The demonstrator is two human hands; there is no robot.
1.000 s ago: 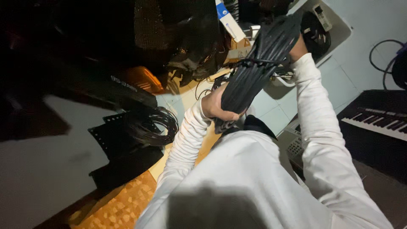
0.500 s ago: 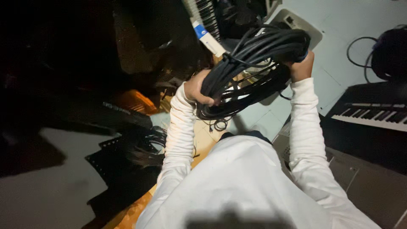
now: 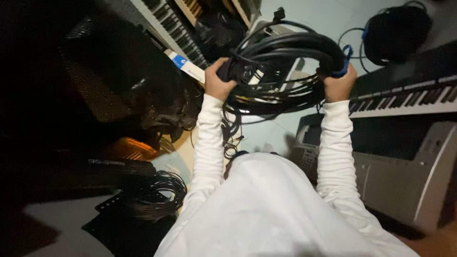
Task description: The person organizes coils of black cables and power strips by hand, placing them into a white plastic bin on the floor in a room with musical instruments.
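A person in a white long-sleeved top fills the bottom of the head view, from 5 to 7 o'clock, both arms raised toward the top of the frame. At 3 o'clock lies a large electronic keyboard (image 3: pixel 404 95) with white and black keys, resting on a grey casing. A second keyboard (image 3: pixel 166 21) runs diagonally at 11 o'clock, in near darkness. At 1 o'clock a dark round bundle (image 3: pixel 397 31) sits on the pale floor, with a thin wire looping from it. At 8 o'clock a smaller loose coil of thin black wire (image 3: pixel 159 192) lies on a dark flat case.

Held up at 12 o'clock is a thick coil of black cable (image 3: pixel 285 57), many loops gathered together. Its long axis runs side to side, stretched between the two hands, with thinner strands hanging from its underside. The left hand (image 3: pixel 220 81) is closed around the coil's left end, where a dark plug or tie sits. The right hand (image 3: pixel 339 84) is closed around the right end, beside a small blue strap (image 3: pixel 343 62). Both hands sit equally close to the coil, each clamped on it, so the bundle hangs level between them above the person's chest.
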